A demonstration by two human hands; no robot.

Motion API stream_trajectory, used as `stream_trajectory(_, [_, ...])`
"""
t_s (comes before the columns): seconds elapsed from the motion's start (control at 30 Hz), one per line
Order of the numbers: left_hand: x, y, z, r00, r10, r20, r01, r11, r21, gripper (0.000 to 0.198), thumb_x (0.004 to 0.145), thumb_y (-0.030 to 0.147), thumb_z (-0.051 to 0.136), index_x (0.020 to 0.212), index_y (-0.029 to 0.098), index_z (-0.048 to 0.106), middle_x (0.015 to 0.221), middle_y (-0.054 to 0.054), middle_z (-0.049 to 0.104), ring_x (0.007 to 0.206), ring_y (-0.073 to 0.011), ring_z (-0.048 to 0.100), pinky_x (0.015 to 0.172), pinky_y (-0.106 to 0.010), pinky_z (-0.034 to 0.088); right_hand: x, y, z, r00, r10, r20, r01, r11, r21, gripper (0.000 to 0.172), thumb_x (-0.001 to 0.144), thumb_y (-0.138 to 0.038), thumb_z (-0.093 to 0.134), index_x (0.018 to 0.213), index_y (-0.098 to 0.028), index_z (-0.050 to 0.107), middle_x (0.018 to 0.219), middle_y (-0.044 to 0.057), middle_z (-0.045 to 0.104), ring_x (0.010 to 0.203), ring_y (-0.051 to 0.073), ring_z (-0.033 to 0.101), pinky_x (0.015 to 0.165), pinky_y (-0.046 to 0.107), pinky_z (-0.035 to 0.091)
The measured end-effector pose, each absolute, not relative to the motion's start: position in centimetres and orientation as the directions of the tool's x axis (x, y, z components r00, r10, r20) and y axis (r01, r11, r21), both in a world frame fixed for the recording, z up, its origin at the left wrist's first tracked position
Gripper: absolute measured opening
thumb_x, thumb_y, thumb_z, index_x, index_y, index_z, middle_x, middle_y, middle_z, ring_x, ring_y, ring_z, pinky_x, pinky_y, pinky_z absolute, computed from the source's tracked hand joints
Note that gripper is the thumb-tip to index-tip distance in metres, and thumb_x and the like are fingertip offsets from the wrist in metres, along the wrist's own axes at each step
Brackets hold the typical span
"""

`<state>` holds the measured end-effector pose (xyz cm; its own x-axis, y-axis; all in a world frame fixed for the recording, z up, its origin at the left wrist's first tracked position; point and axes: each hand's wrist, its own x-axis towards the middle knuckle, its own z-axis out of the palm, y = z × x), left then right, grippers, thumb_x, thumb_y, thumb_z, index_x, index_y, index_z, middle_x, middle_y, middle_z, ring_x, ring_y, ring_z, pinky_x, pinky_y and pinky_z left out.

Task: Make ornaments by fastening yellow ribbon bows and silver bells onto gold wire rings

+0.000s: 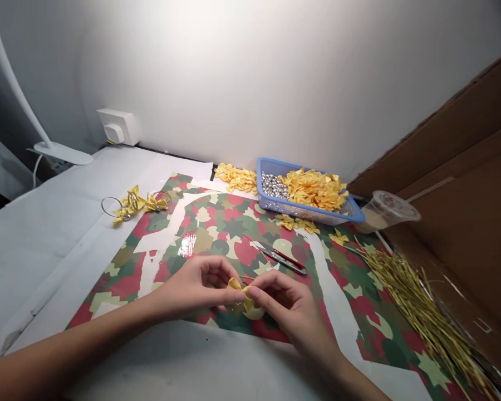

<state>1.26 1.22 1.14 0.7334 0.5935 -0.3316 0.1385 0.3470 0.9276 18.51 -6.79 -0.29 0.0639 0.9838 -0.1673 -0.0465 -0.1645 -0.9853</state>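
Observation:
A small yellow ribbon bow is pinched between both hands, just above the patterned paper. My left hand grips its left side with thumb and fingertips. On the other side, my right hand closes thumb and index finger on the bow's edge. The fingers cover much of it, so its middle is partly hidden. Beyond the hands, a pair of tweezers or slim scissors with a red part lies on the paper. Finished-looking yellow bows with wire rings sit to the left.
A blue basket holds silver bells and many yellow bows. A pile of yellow bows lies beside it. Gold wire stems spread at the right, near a clear plastic cup and cardboard. A white lamp stands at the left.

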Motion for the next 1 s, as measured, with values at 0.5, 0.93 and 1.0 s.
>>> stream_trajectory(0.5, [-3.1, 4.6, 5.6, 0.358, 0.933, -0.008, 0.227, -0.078, 0.971, 0.033, 0.066, 0.044, 0.077, 0.081, 0.015, 0.07, 0.084, -0.006, 0.072, 0.076, -0.0158, 0.065, 0.071, -0.026, 0.052, 18.6, -5.7, -0.6, 0.264, 0.962, 0.063, -0.02, 0.071, -0.997, 0.04, 0.07, -0.056, 0.068, 0.084, -0.019, 0.063, 0.085, 0.005, 0.063, 0.077, 0.018, 0.059, 0.068, 0.028, 0.05])
stream_trajectory(0.93, [-8.4, 10.8, 8.8, -0.229, 0.955, 0.19, 0.512, -0.048, 0.858, 0.02, 0.089, 0.032, 0.059, 0.096, 0.014, 0.064, 0.105, -0.006, 0.065, 0.099, -0.0219, 0.061, 0.088, -0.042, 0.049, 18.7, -5.1, -0.8, 0.305, 0.942, 0.142, -0.014, 0.153, -0.988, 0.039, 0.072, -0.057, 0.065, 0.079, -0.019, 0.064, 0.077, 0.006, 0.062, 0.071, 0.02, 0.058, 0.062, 0.029, 0.048])
stream_trajectory(1.0, [-7.2, 10.3, 10.2, -0.259, 0.929, 0.264, 0.491, -0.108, 0.865, 0.019, 0.084, 0.032, 0.062, 0.09, 0.014, 0.064, 0.105, -0.008, 0.065, 0.108, -0.0258, 0.058, 0.093, -0.04, 0.046, 18.9, -5.0, -0.8, 0.312, 0.938, 0.149, -0.004, 0.158, -0.987, 0.039, 0.073, -0.057, 0.064, 0.08, -0.019, 0.064, 0.076, 0.006, 0.062, 0.071, 0.02, 0.058, 0.062, 0.029, 0.047])
